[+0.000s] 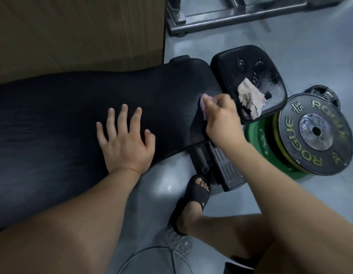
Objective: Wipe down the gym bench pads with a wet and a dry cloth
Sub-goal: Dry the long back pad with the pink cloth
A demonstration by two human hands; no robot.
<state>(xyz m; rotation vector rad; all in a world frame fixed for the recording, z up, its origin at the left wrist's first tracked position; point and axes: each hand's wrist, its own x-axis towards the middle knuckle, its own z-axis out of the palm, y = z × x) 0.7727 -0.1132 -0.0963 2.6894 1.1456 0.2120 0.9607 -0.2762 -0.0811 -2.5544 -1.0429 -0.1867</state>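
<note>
Our left hand [126, 143] lay open, fingers spread, on the long pad [63, 107]. At that pad's end our right hand [221, 119] gripped a pink cloth [202, 101] against it. Just beyond the long pad, a beige cloth [248, 97] lay on the seat pad [227, 62].

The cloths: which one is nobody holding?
The beige cloth, lying crumpled on the small seat pad. The pink cloth is pinched in the fingers of the right hand against the long back pad.

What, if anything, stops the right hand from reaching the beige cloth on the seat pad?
Likely nothing, so yes. The right hand, holding a pink cloth, sits beside the beige cloth, nothing between.
</note>
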